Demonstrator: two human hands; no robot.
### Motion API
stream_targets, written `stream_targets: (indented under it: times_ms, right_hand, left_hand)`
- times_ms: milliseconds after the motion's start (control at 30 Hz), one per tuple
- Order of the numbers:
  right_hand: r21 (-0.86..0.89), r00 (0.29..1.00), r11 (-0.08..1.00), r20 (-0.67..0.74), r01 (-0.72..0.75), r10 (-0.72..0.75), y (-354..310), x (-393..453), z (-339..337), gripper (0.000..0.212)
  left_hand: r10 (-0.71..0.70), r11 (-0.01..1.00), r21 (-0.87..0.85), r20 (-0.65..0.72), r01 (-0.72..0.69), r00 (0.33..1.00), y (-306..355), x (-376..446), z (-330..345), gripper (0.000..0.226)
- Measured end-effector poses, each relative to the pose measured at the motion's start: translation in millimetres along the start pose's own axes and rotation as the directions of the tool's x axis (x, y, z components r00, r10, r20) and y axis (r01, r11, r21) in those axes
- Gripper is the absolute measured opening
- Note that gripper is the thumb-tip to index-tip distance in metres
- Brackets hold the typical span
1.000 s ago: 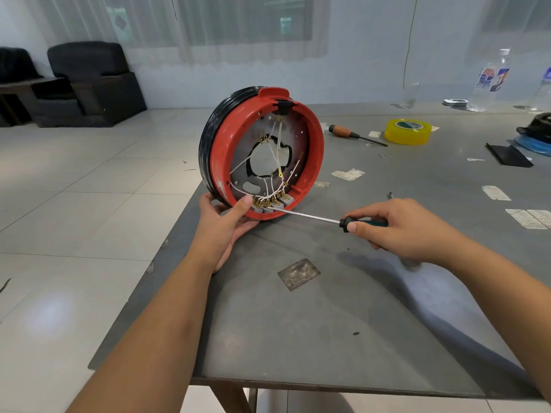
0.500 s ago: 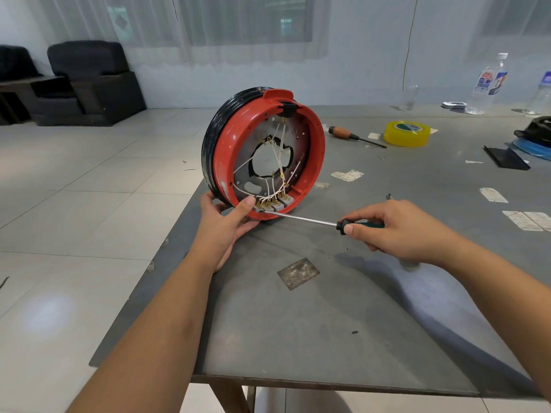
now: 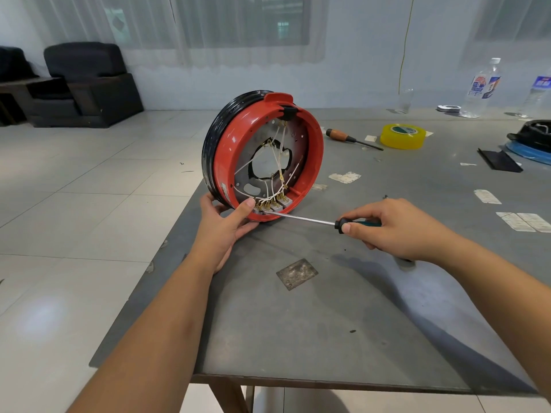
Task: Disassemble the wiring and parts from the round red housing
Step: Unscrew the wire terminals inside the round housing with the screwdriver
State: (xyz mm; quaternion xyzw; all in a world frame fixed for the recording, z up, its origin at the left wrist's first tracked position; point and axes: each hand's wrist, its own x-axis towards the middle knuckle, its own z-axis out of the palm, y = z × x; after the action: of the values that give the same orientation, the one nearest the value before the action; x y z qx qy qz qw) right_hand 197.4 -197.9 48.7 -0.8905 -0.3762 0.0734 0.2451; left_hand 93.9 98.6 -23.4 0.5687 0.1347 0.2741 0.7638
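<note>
The round red housing point(image 3: 313, 150) stands on edge at the left side of the grey table point(image 3: 328, 323), with a black ring behind it. Inside, white wires point(image 3: 277, 162) run down to brass terminals point(image 3: 268, 204) at the bottom rim. My left hand point(image 3: 226, 225) grips the lower left rim, thumb on the red edge. My right hand point(image 3: 396, 228) holds a green-handled screwdriver point(image 3: 301, 218) whose tip touches the terminals.
A wooden-handled screwdriver point(image 3: 343, 135) and a yellow tape roll point(image 3: 402, 137) lie behind the housing. Two plastic bottles point(image 3: 481, 87) stand at the back right, with a black-and-blue object point(image 3: 530, 141) at the right edge. The table's left edge is right beside the housing.
The housing and both hands have stayed almost in place; the view has shifted slightly. The screwdriver tip remains at the terminals.
</note>
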Motion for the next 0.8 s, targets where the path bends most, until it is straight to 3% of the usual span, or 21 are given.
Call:
stream_targets:
  times_ms: [333,567,700,800]
  right_hand:
    - [-0.001,0.999,1.000,0.021,-0.031,0.031,-10,2,-9,0.017]
    - [0.126,0.994,0.988,0.084,-0.084,0.074,-15,1,-12,0.015]
    - [-0.033,0.999,0.998,0.014,-0.048,0.048,-27,-1,-12,0.014]
    - [-0.114,0.998,0.992,0.007,-0.055,0.057,-38,-5,-11,0.025]
  left_hand:
    - [-0.004,1.000,0.012,-0.011,0.004,1.000,1,-1,1,0.059]
    - [-0.008,1.000,0.012,-0.007,0.008,1.000,1,-2,1,0.056]
    - [-0.005,1.000,0.019,-0.007,0.006,1.000,2,-3,2,0.056]
    - [-0.004,1.000,0.011,-0.017,0.005,1.000,1,-3,3,0.055]
